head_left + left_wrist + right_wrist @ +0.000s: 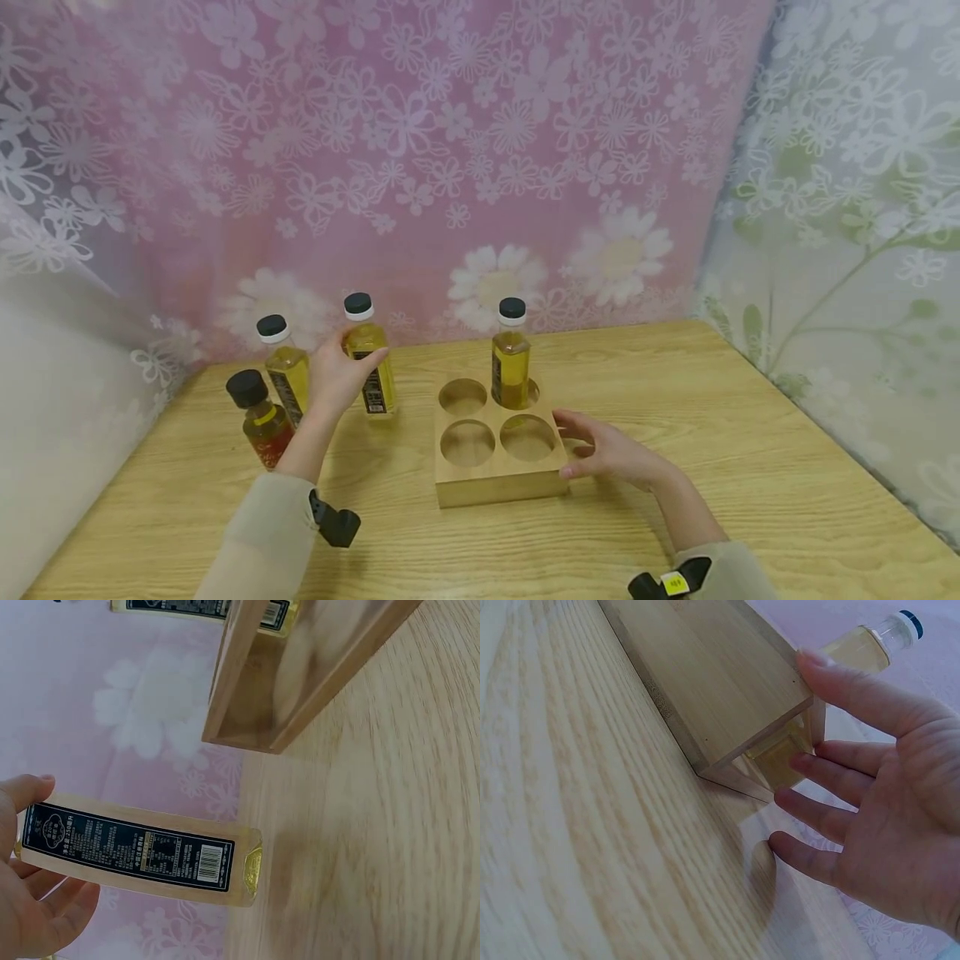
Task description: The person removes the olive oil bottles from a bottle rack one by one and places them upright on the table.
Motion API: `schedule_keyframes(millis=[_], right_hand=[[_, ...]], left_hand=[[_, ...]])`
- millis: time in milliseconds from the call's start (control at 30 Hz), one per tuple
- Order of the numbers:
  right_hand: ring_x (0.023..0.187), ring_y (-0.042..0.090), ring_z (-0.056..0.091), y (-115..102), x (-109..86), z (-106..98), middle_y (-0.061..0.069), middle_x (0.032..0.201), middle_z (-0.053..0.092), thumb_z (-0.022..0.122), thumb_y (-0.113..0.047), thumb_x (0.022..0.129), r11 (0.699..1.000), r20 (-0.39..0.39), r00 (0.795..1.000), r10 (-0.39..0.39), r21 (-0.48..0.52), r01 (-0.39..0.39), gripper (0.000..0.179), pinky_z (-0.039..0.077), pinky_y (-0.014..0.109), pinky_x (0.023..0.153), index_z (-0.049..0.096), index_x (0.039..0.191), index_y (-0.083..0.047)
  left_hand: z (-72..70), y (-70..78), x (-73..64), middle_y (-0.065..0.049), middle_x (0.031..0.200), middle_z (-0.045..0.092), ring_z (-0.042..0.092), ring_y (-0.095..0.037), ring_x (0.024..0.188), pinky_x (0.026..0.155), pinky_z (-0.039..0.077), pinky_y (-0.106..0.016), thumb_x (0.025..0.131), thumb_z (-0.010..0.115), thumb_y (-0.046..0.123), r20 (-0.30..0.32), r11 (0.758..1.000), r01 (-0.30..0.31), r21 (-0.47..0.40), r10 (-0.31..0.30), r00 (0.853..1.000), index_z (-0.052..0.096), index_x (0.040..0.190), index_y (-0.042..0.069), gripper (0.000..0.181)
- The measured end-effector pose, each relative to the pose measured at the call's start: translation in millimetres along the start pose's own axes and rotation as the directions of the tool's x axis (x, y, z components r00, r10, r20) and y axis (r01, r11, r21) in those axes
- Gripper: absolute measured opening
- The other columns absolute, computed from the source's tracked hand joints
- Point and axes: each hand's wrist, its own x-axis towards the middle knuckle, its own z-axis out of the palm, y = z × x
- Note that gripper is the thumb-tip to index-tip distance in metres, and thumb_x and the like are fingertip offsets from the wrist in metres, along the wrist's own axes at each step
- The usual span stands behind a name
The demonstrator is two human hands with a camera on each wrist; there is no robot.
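Observation:
My left hand [335, 372] grips a square bottle of yellow oil [378, 383] with a black cap, thumb on one side and fingers behind. In the left wrist view the bottle's dark label [135, 847] faces the camera, its base close to the tabletop. A wooden bottle holder [498, 489] with round holes stands right of it. A similar oil bottle [511, 367] stands upright in the holder's back right hole. My right hand [618, 454] is at the holder's right side, fingers spread. In the right wrist view its thumb touches the holder's edge; nothing is gripped.
Left of my left hand stand another oil bottle [287, 371] and a red-labelled bottle [267, 433] with a black cap, partly hidden by my forearm. A flowered pink curtain [420, 167] hangs behind the wooden table [720, 400], with pale curtains at both sides.

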Motion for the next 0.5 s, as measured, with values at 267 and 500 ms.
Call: schedule_keyframes(millis=[267, 500], right_hand=[[0.132, 0.044, 0.024, -1, 1.2, 0, 0.027, 0.147, 0.021, 0.073, -0.016, 0.080, 1.000, -0.004, 1.000, 0.003, 0.008, -0.003, 0.089, 0.025, 0.059, 0.102, 0.016, 0.144, 0.008], [0.132, 0.044, 0.024, 1, 0.0, 0, 0.027, 0.147, 0.021, 0.074, -0.016, 0.080, 1.000, -0.004, 1.000, 0.012, 0.017, -0.012, 0.091, 0.025, 0.058, 0.102, 0.015, 0.145, 0.008]], left_hand=[[0.4, -11.6, 1.5, -0.022, 0.128, 0.049, 0.047, -0.038, 0.114, 0.090, 0.041, -0.052, 0.083, 0.069, 0.035, 0.009, 1.000, 0.019, 0.024, -0.019, 1.000, 0.044, 0.134, 0.002, 0.066], [1.1, -17.8, 0.3, -0.022, 0.133, 0.045, 0.043, -0.040, 0.119, 0.093, 0.038, -0.054, 0.084, 0.067, 0.035, 0.026, 0.997, 0.064, 0.036, -0.065, 0.998, 0.040, 0.137, 0.002, 0.069]])
